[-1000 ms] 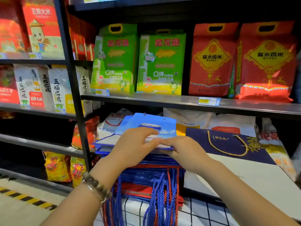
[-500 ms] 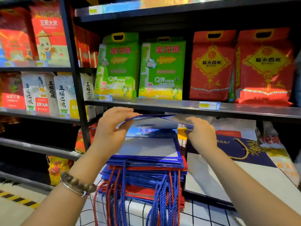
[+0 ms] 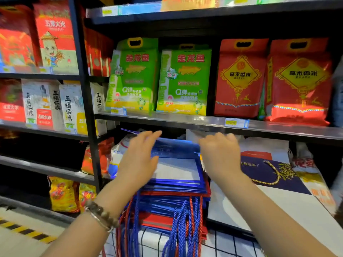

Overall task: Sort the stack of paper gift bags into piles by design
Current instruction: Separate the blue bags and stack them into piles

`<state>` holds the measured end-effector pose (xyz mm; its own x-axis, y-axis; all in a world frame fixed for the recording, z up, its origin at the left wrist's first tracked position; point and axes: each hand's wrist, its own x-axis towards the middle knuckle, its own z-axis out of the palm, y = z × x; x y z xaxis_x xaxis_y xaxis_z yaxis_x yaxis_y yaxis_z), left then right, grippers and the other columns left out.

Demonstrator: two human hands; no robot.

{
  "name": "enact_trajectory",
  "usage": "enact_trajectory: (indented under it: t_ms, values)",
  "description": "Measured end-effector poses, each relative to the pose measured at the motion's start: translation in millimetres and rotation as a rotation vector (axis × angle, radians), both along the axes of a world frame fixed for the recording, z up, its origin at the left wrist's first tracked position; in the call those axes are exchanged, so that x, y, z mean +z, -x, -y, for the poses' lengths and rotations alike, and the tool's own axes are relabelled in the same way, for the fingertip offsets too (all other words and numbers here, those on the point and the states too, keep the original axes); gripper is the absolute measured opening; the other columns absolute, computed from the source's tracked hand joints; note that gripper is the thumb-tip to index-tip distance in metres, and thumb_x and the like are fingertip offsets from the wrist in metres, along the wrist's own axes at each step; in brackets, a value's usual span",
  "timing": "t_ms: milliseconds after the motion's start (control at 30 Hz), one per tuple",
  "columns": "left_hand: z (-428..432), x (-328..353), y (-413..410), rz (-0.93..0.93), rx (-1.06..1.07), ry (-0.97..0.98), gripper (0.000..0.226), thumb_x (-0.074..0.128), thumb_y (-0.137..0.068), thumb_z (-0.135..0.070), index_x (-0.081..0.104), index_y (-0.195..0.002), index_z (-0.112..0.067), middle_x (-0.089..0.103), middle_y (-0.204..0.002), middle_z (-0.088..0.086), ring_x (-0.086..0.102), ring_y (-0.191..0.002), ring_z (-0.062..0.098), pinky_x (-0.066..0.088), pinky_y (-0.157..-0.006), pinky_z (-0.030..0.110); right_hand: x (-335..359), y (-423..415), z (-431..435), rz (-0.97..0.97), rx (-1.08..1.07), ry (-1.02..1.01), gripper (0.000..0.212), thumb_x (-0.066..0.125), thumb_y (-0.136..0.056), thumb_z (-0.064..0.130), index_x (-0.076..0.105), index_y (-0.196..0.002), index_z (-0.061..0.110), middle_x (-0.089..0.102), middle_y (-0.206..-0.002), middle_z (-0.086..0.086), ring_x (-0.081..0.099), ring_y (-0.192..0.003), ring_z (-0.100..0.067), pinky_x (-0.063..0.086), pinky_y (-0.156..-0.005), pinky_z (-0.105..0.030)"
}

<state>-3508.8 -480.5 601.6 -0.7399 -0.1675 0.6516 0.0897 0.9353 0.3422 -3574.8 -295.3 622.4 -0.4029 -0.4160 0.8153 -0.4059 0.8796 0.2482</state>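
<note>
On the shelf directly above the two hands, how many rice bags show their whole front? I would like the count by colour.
Green rice bags: 2
Red rice bags: 2
Total: 4
A green sliver between the red ones is too hidden to count.

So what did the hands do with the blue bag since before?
Both hands lifted the top blue bag off the stack and carried it up and away, toward the back under the shelf. The left hand and right hand are still at it, but the grip is too blurred to tell. The stack, the navy bag and the shelf stayed put.
</note>
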Motion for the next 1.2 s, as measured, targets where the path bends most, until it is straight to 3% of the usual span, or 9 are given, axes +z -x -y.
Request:
enact_trajectory:
  t_ms: [100,200,267,400,533,667,800,1033,1200]
  values:
    - [-15.4,-12.9,15.1,0.148,-0.189,0.01,0.057,0.059,-0.085,-0.009,0.044,-0.137,-0.028,0.039,-0.143,-0.002,0.034,-0.133,0.019,0.034,-0.105,0.034,-0.6,-39.0,25.8,0.184,0.106,-0.148,0.029,0.08,-0.033,0.009,0.055,-0.044,0.018,0.052,-0.041,-0.002,0.055,-0.043,-0.02,0.042,-0.056,-0.027]
    - [-17.9,-17.5,22.1,0.284,-0.229,0.017,0.018,0.06,-0.08,-0.007,0.066,-0.09,-0.021,0.064,-0.106,0.004,0.057,-0.105,0.025,0.047,-0.083,0.038,-9.0,-52.8,30.7,0.48,0.099,-0.294,0.007,0.062,-0.082,0.019,0.058,-0.088,0.021,0.067,-0.09,-0.005,0.061,-0.09,-0.025,0.036,-0.086,-0.035]
    - [-11.1,-20.3,22.7,0.294,-0.237,-0.067,0.028,0.058,-0.079,0.0,0.071,-0.097,-0.017,0.067,-0.107,0.005,0.059,-0.102,0.021,0.046,-0.086,0.033,-12.5,-50.5,17.9,0.606,0.146,-0.271,0.022,0.05,-0.092,0.034,0.057,-0.108,0.02,0.064,-0.106,-0.002,0.057,-0.104,-0.024,0.033,-0.092,-0.036]
    - [8.4,-20.2,22.0,0.316,-0.274,-0.251,0.035,0.053,-0.082,0.007,0.071,-0.099,-0.017,0.064,-0.109,-0.002,0.058,-0.105,0.014,0.043,-0.089,0.023,-10.0,-36.4,-15.9,0.869,0.342,-0.105,0.062,0.057,-0.077,0.064,0.052,-0.128,0.031,0.054,-0.13,0.013,0.049,-0.119,-0.01,0.037,-0.1,-0.03]
    - [20.5,-11.4,20.1,0.336,-0.279,-0.412,0.042,0.051,-0.082,0.013,0.068,-0.077,-0.025,0.065,-0.092,-0.007,0.061,-0.082,0.008,0.048,-0.074,0.022,-22.9,-17.0,-43.4,1.108,0.541,-0.033,0.071,0.075,-0.072,0.044,0.045,-0.135,0.03,0.045,-0.135,0.018,0.045,-0.122,0.0,0.037,-0.102,-0.022]
    - [32.6,-1.7,13.1,0.192,-0.31,-0.717,0.059,0.033,-0.071,0.033,0.069,-0.067,-0.013,0.065,-0.084,0.005,0.06,-0.085,0.013,0.046,-0.083,0.028,-37.8,8.2,-63.5,0.968,0.355,0.02,0.063,0.074,-0.075,0.038,0.049,-0.132,0.026,0.05,-0.131,0.014,0.047,-0.121,-0.007,0.037,-0.101,-0.023]
    - [39.9,-2.5,10.9,0.281,-0.226,-0.593,0.054,0.026,-0.067,0.036,0.067,-0.093,0.013,0.058,-0.118,0.018,0.048,-0.12,0.024,0.035,-0.093,0.026,-43.5,15.6,-70.4,1.063,0.333,0.118,0.04,0.076,-0.068,0.044,0.056,-0.102,0.047,0.063,-0.108,0.022,0.06,-0.102,-0.006,0.048,-0.089,-0.033]
    - [38.3,2.0,4.2,0.49,-0.045,-0.274,0.04,0.047,-0.087,0.009,0.071,-0.092,-0.022,0.055,-0.118,-0.003,0.057,-0.078,0.02,0.038,-0.054,0.021,-18.8,14.8,-78.1,1.031,0.142,-0.007,0.024,0.074,-0.073,0.032,0.056,-0.088,0.03,0.062,-0.083,0.01,0.056,-0.073,-0.006,0.042,-0.06,-0.019]
    - [0.7,21.1,-4.4,0.372,-0.314,-0.408,0.02,0.054,-0.092,-0.01,0.071,-0.096,-0.019,0.071,-0.092,-0.007,0.063,-0.088,0.004,0.044,-0.074,0.012,33.8,-5.1,-78.4,1.196,0.234,0.212,0.035,0.067,-0.082,0.033,0.059,-0.06,0.007,0.051,-0.043,-0.002,0.044,-0.045,-0.013,0.04,-0.058,-0.026]
